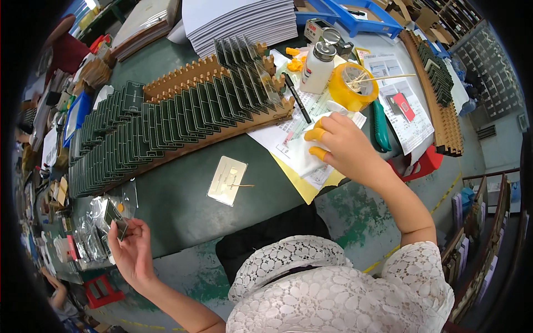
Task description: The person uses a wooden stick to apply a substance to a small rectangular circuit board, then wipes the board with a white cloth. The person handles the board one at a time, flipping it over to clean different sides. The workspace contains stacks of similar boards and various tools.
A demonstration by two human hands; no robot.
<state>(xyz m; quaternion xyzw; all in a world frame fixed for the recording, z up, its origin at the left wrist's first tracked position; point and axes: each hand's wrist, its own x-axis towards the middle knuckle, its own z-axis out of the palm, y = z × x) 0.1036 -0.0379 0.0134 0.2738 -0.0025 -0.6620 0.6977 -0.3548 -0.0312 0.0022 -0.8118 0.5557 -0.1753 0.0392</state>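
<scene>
At the lower left of the table my left hand [133,250] has its thumb and fingertips closed on a small dark green panel [112,215], held tilted above clear plastic bags [91,236]. My right hand [347,147], with yellow finger cots on some fingertips, is curled down onto a crumpled white wipe [300,155]. The wipe lies over printed papers and a yellow sheet [302,188]. Between my hands a pale, shiny rectangular plate [226,180] lies flat, with a thin stick [244,185] across its right edge.
Slotted brown racks [189,75] hold rows of dark green panels [183,114]. Beyond my right hand are a white bottle [317,69], a yellow tape roll [355,102], a black pen [297,97] and a green-handled cutter [381,126]. Paper stacks [241,28] and blue trays [366,22] stand farther back.
</scene>
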